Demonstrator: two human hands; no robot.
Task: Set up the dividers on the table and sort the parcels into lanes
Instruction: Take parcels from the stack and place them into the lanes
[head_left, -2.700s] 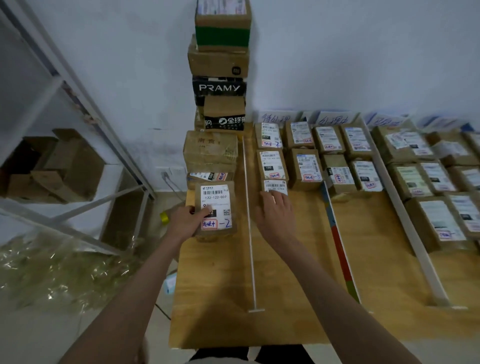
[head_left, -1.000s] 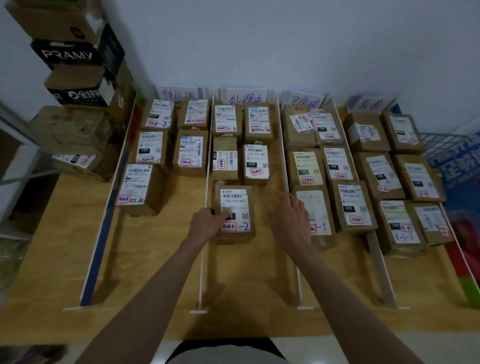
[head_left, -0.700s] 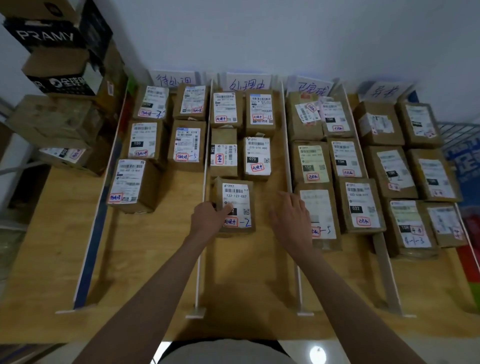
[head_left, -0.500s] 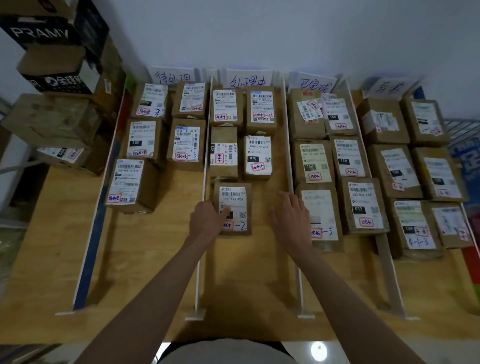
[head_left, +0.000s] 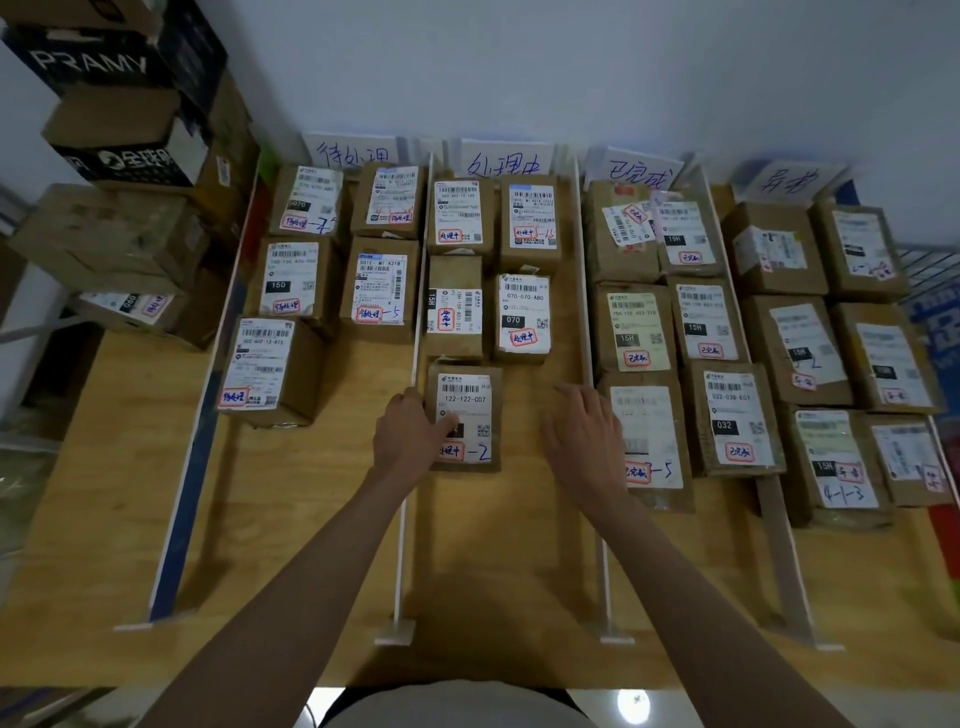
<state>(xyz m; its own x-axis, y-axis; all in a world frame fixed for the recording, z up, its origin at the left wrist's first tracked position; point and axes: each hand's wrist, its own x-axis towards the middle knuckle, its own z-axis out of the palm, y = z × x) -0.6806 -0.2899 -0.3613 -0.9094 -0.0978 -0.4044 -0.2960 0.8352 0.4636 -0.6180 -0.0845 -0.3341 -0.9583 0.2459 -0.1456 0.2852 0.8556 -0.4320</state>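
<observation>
A brown parcel labelled 122-122-C07 lies in the second lane of the wooden table, behind it several other labelled parcels. My left hand grips its left edge, thumb on the label. My right hand hovers with fingers spread over the white divider on that lane's right side, holding nothing. More white dividers split the table into lanes filled with parcels. Handwritten paper signs stand at the wall behind each lane.
A tall stack of cardboard boxes stands at the table's back left corner. A blue-edged divider bounds the leftmost lane. A wire rack shows at the far right. Bare wood fills each lane's front part.
My left hand carried the parcel from the stack at the left into the second lane and set it down behind the near row. The view has swung right and steadied.
</observation>
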